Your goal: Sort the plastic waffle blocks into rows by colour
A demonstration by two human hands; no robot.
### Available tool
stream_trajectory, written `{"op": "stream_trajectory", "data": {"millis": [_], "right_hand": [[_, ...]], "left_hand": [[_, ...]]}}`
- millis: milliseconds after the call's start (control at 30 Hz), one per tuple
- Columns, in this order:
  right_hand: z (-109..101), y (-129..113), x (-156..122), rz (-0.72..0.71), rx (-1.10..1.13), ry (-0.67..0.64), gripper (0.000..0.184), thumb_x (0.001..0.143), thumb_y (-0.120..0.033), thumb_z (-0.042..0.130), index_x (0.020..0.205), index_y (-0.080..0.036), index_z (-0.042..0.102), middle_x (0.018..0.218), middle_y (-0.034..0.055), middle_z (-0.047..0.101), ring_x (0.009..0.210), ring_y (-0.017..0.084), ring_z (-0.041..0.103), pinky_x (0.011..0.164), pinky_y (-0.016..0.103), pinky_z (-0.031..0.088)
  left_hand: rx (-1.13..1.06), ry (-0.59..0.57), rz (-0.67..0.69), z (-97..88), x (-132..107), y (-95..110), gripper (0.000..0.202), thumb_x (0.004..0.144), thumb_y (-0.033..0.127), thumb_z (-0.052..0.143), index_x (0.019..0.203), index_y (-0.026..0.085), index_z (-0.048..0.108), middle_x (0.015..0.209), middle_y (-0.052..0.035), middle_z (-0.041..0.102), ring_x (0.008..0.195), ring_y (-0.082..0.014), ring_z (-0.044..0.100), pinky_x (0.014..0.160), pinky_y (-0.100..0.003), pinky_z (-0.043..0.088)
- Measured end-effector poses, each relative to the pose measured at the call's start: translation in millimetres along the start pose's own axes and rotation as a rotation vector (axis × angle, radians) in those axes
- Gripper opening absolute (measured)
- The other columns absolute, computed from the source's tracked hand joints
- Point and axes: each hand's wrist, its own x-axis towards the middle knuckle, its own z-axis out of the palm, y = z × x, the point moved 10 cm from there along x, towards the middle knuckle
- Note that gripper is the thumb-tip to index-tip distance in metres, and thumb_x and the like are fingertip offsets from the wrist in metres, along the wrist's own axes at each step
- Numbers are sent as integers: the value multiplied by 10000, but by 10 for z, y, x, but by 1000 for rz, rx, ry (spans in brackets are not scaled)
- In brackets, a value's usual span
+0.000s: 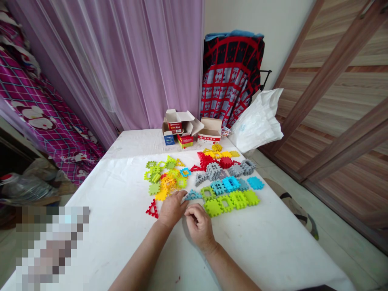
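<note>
Apparently, colour sorting is in hand: the left hand (173, 208) lies palm-down near mixed pieces (168, 181) at its 12 o'clock, grip hidden; the right hand (199, 228) curls loosely, contents unclear, blue triangle (194, 197) at 12. Next calls for pinching 1 piece.

You could read no wording for certain: by the far edge of the bench (115, 182), the red-and-white box (209, 138) bore a row of characters, while the upper red carton (175, 127) and blue carton (169, 140) carried print too small to make out.
</note>
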Motion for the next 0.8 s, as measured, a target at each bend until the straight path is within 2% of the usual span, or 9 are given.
{"op": "stream_trajectory", "data": {"millis": [100, 233, 300, 400, 467, 567, 667, 800], "right_hand": [[-4, 10, -24, 9, -15, 4, 218, 751, -32, 431, 734, -209, 557, 739, 16, 571, 729, 142, 575, 650, 246, 477], [18, -1, 30, -2, -63, -44, 212, 773, -54, 429, 772, -204, 579, 754, 21, 588, 749, 142, 582, 662, 237, 474], [50, -8, 180, -24, -142, -103, 227, 789, -70, 435, 853, -201, 609, 816, 33, 627, 780, 143, 594, 708, 240, 474], [148, 138, 563, 32, -379, -245, 242, 817, -123, 473, 963, -214, 643, 944, 40, 665, 834, 150, 605, 787, 254, 458], [238, 343, 837, 113, -600, -370, 241, 848, -173, 490, 1012, -237, 655, 999, 38, 662, 912, 163, 594, 825, 261, 439], [416, 648, 1123, 174, -886, -572, 295, 865, -204, 494, 1112, -272, 640, 1079, 53, 626, 1027, 189, 549, 857, 284, 416], [572, 845, 1247, 195, -970, -666, 294, 830, -179, 525, 1066, -282, 667, 1076, 57, 612, 1037, 204, 538, 833, 294, 414], [698, 970, 1245, 209, -994, -719, 275, 791, -138, 549, 976, -267, 706, 1045, 61, 623, 1006, 208, 553, 802, 290, 412]], "left_hand": [[-108, 147, 3, -228, -71, -251, 243, 902, 267, 476, 1091, 245, 627, 1059, -33, 711, 885, -154, 673, 809, -247, 481], [-149, 434, -147, -650, -232, -924, 241, 885, 312, 480, 1021, 226, 659, 943, -29, 728, 734, -147, 665, 713, -249, 495], [-122, 558, -256, -796, -342, -1261, 247, 876, 313, 485, 1013, 217, 668, 949, -42, 728, 756, -158, 665, 688, -253, 485], [-136, 640, -387, -835, -455, -1608, 255, 871, 312, 495, 1027, 213, 671, 903, -45, 727, 755, -164, 659, 664, -252, 471], [-165, 632, -417, -785, -463, -1705, 263, 873, 324, 498, 1040, 216, 669, 876, -39, 722, 686, -149, 639, 644, -251, 461], [-184, 587, -403, -711, -420, -1717, 284, 883, 350, 483, 1061, 224, 664, 872, -29, 714, 577, -118, 582, 621, -250, 447], [-201, 544, -398, -673, -387, -1713, 292, 890, 351, 465, 1064, 223, 661, 865, -27, 710, 578, -115, 578, 616, -244, 439], [-230, 506, -414, -651, -376, -1743, 294, 884, 358, 463, 1058, 227, 661, 868, -27, 716, 625, -129, 609, 618, -241, 441]]}}
